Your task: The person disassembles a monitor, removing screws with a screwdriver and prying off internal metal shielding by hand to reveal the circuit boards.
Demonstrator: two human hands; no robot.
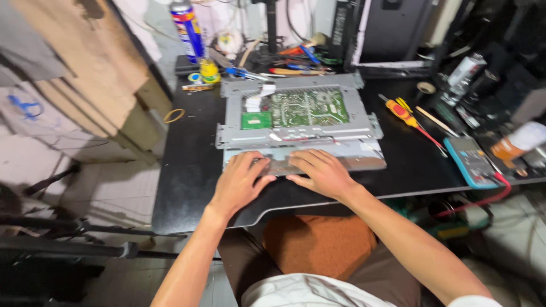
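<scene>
Left hand (239, 183) and right hand (322, 172) cover, seemingly pressing, the metal chassis (301, 133) edge.

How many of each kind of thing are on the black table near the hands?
Metal panels with a green circuit board: 1
Screwdrivers: 2
Blue meters: 1
Spray cans: 1
Rubber bands: 1
Hands on the panel, left hand and right hand: 2
Total: 8

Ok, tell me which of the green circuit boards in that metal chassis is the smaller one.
The small green board at the chassis's left side, plain bright green; the large board beside it is wider and crowded with components.
</scene>
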